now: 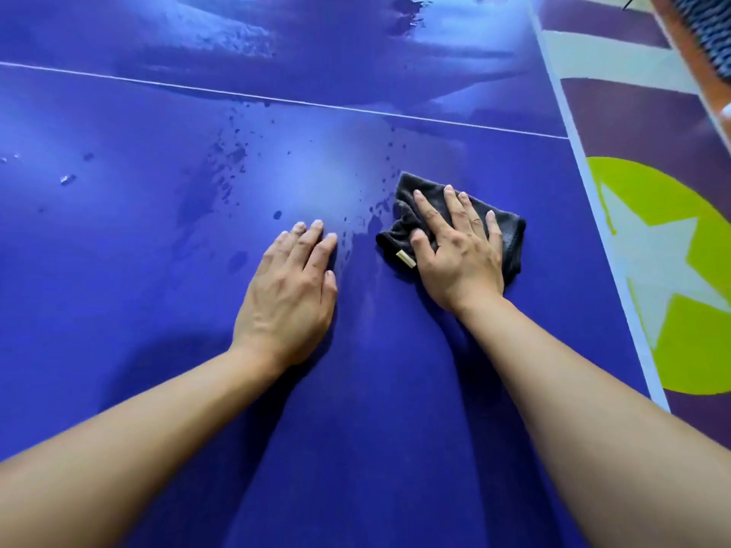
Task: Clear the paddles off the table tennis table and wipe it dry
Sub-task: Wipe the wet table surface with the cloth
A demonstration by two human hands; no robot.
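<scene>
Two grips lie flat, palm down, on the blue tabletop (158,350). The right grip (459,239) has its fingers straight and spread and presses a bunched dark grey cloth (512,239) against the surface; no finger curls round it. The left grip (288,286) has its fingers straight and close together. It rests bare on the tabletop near the cloth and holds nothing.

Scattered water droplets (231,160) begin at the cloth's left edge, ahead of the gap between the grips, and run forward-left toward the white line (277,98). A broader wet film (245,37) lies beyond that line. The right grip already bears on the cloth, so the next stroke probably runs forward and to the left. No paddles are in view.
</scene>
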